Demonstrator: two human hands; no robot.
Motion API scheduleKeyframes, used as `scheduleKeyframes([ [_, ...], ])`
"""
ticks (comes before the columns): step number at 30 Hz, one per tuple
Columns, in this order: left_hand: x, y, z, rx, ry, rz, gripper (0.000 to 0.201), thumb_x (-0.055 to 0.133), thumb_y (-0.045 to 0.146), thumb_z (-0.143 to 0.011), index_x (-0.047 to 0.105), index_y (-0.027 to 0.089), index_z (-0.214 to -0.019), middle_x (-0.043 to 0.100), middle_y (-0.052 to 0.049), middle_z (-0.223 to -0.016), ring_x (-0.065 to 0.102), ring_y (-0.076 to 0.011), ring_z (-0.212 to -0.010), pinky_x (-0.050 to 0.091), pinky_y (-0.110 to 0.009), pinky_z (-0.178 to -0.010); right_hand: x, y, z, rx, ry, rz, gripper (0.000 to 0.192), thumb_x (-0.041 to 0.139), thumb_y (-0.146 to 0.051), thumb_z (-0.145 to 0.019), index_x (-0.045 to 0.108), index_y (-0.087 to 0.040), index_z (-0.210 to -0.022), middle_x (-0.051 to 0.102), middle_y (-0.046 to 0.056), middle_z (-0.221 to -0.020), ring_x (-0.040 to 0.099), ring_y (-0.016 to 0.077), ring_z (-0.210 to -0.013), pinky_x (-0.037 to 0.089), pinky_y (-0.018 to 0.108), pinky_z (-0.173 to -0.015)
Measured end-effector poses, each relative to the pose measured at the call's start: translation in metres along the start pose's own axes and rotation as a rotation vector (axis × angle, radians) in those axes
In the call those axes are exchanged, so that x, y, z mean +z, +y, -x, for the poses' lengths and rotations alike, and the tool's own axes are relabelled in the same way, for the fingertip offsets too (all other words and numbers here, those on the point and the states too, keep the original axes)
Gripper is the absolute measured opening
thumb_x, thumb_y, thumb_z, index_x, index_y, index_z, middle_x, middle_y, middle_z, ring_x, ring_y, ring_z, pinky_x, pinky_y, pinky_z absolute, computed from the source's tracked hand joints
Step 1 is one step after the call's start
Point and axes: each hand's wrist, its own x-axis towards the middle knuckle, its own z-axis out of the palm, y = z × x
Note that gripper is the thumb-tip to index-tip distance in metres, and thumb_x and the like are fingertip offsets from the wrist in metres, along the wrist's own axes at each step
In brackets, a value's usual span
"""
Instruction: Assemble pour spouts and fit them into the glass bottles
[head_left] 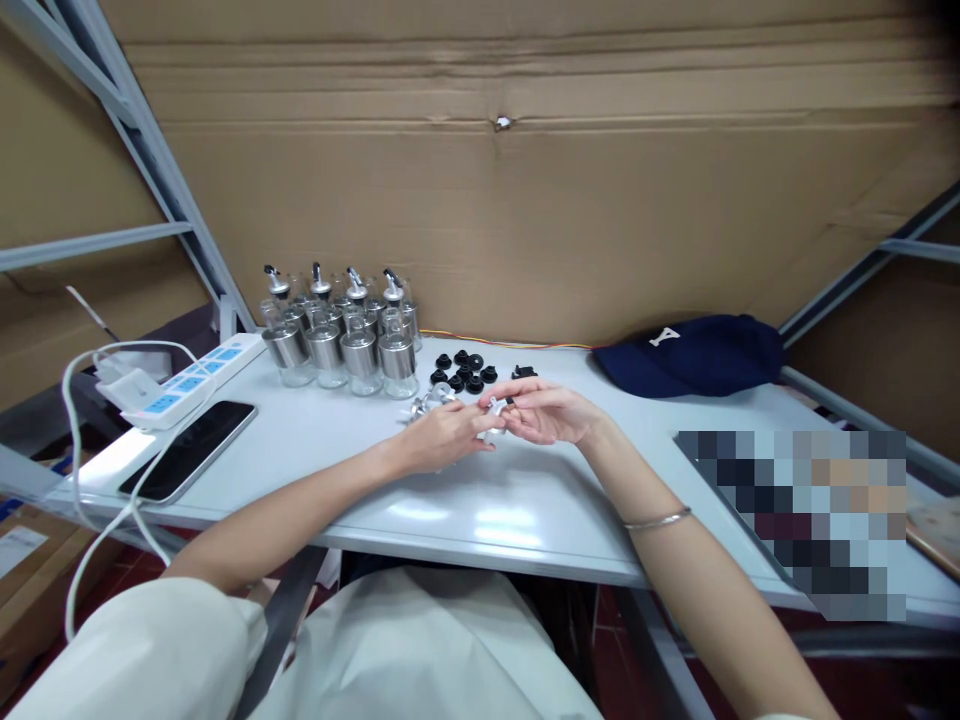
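A small silver pour spout [496, 407] with a black tip is between my hands, just above the white table [322, 500]. My right hand [551, 412] has its fingers curled round it. From the other side, my left hand [442, 438] pinches the same piece; its fingertips are partly hidden. Several more silver spouts [429, 402] lie behind my left hand, partly covered by it. Farther back is a loose group of black stoppers [463, 372]. Some black pieces [524, 371] lie just beyond my right hand.
Several glass bottles with steel bands [360, 355] stand at the back left, some topped with spouts. A power strip [196, 380], a white cable [69, 420] and a phone [191, 452] lie left. A navy cap [697, 355] and a blurred-out flat object [802, 520] lie right.
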Motion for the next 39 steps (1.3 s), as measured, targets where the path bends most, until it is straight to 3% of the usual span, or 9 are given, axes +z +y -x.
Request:
scheduleKeyframes([
  [4, -0.001, 0.003, -0.002, 0.004, 0.005, -0.012, 0.026, 0.037, 0.028, -0.096, 0.045, 0.015, -0.116, 0.065, -0.009, -0.100, 0.063, -0.0171, -0.089, 0.048, -0.030, -0.075, 0.000, 0.002, -0.001, -0.007, -0.017, 0.020, 0.027, 0.062, -0.019, -0.071, 0.062, -0.010, -0.096, 0.064, 0.002, -0.063, 0.054, 0.0091, -0.042, 0.037, 0.016, -0.032],
  [11, 0.003, 0.005, -0.003, -0.044, -0.128, 0.012, 0.021, 0.039, 0.030, -0.095, 0.051, 0.017, -0.108, 0.065, -0.007, -0.102, 0.061, -0.0167, -0.091, 0.046, -0.031, -0.081, 0.005, 0.000, 0.000, -0.010, -0.056, 0.052, 0.024, 0.066, -0.022, -0.070, 0.061, -0.010, -0.090, 0.058, -0.001, -0.053, 0.046, 0.0056, -0.034, 0.030, 0.014, -0.032],
  [19, -0.001, 0.004, -0.002, -0.051, -0.074, 0.038, 0.022, 0.040, 0.030, -0.095, 0.049, 0.016, -0.109, 0.064, -0.008, -0.099, 0.060, -0.0174, -0.090, 0.045, -0.032, -0.081, 0.006, 0.001, 0.000, -0.052, -0.021, 0.069, 0.023, 0.064, -0.021, -0.073, 0.060, -0.009, -0.091, 0.055, -0.003, -0.052, 0.043, 0.0040, -0.034, 0.027, 0.014, -0.033],
  [24, 0.002, 0.000, 0.000, -0.088, -0.027, 0.030, 0.029, 0.038, 0.031, -0.095, 0.038, 0.019, -0.122, 0.063, -0.008, -0.105, 0.061, -0.0159, -0.085, 0.046, -0.034, -0.084, 0.008, 0.002, -0.002, -0.091, 0.068, 0.146, 0.031, 0.071, -0.029, -0.068, 0.059, -0.012, -0.091, 0.055, -0.004, -0.052, 0.044, 0.0060, -0.036, 0.028, 0.017, -0.035],
  [29, -0.001, -0.004, 0.002, -0.143, 0.054, 0.080, 0.045, 0.043, 0.041, -0.092, 0.027, 0.019, -0.128, 0.060, -0.011, -0.114, 0.062, -0.0142, -0.080, 0.047, -0.035, -0.083, 0.006, -0.004, 0.000, -0.165, 0.320, 0.260, 0.028, 0.074, -0.030, -0.069, 0.049, -0.018, -0.074, 0.036, -0.011, -0.042, 0.026, 0.0026, -0.037, 0.016, 0.017, -0.039],
  [33, -0.011, -0.021, -0.008, -0.387, 0.118, 0.063, 0.031, 0.035, 0.031, -0.095, 0.037, 0.017, -0.122, 0.060, -0.011, -0.114, 0.062, -0.0151, -0.087, 0.048, -0.033, -0.082, -0.004, -0.012, 0.005, -0.347, 0.488, 0.163, 0.032, 0.075, -0.032, -0.068, 0.045, -0.020, -0.070, 0.027, -0.012, -0.044, 0.019, 0.0033, -0.039, 0.014, 0.020, -0.042],
  [36, -0.014, -0.045, -0.026, -0.529, 0.061, 0.065, 0.029, 0.031, 0.019, -0.094, 0.043, 0.015, -0.120, 0.060, -0.010, -0.113, 0.059, -0.0165, -0.101, 0.047, -0.031, -0.087, -0.010, -0.017, 0.008, -0.436, 0.552, 0.094, 0.030, 0.075, -0.032, -0.066, 0.050, -0.019, -0.076, 0.030, -0.011, -0.046, 0.023, 0.0048, -0.041, 0.018, 0.021, -0.043],
  [39, -0.009, -0.073, -0.048, -0.538, -0.132, 0.007, 0.036, 0.029, 0.009, -0.090, 0.046, 0.012, -0.122, 0.058, -0.012, -0.120, 0.055, -0.0185, -0.112, 0.044, -0.033, -0.095, -0.011, -0.018, 0.009, -0.447, 0.606, 0.081, 0.031, 0.075, -0.033, -0.066, 0.055, -0.018, -0.085, 0.041, -0.007, -0.049, 0.034, 0.0066, -0.045, 0.026, 0.021, -0.045],
])
